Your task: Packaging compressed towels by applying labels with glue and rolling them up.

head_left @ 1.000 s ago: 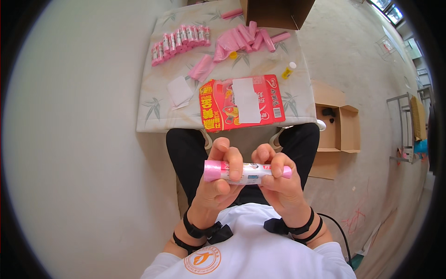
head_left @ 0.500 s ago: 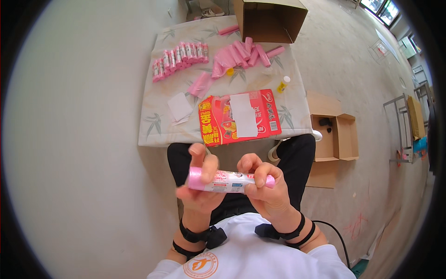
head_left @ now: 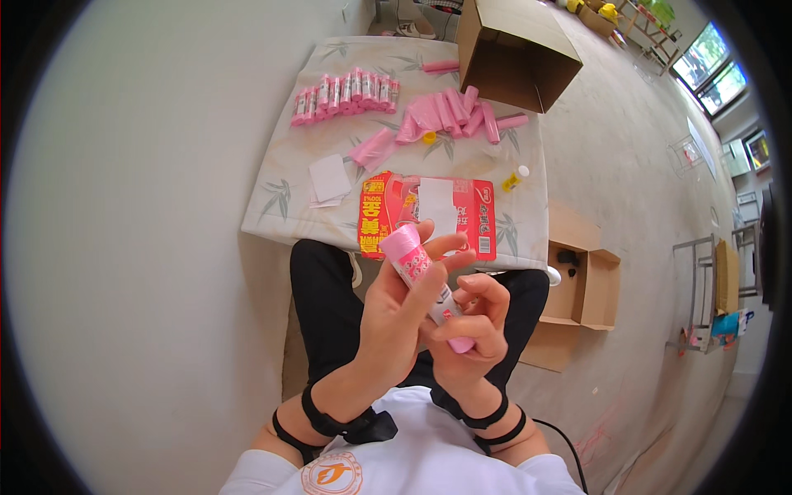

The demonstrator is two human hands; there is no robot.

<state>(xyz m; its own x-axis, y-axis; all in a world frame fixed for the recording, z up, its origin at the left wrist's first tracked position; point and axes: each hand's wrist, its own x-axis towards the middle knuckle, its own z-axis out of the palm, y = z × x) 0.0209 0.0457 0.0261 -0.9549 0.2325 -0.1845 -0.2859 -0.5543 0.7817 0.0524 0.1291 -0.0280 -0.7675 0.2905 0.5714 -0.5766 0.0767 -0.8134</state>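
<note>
Above my lap I hold a pink roll of plastic bags (head_left: 411,264) with a printed label wrapped round it. It tilts, its wide pink end up to the left and its other end down to the right. My left hand (head_left: 386,315) has its thumb across the roll, with the fingers stretched out beyond it. My right hand (head_left: 472,351) grips the lower end with bent fingers. Just past the hands, a red printed cardboard sheet (head_left: 388,210) lies at the near table edge, with a white paper label (head_left: 437,202) on it.
On the cloth-covered table (head_left: 272,177) are a stack of labelled rolls (head_left: 346,91), loose pink rolls (head_left: 454,111), white paper slips (head_left: 330,177), a glue stick (head_left: 516,178) and a yellow cap (head_left: 429,138). A cardboard box (head_left: 520,54) stands at the far right; another open carton (head_left: 590,289) is on the floor.
The roll has turned from nearly level to a steep tilt and come up slightly. My left hand has shifted right, its thumb now across the roll. The view has shifted a little.
</note>
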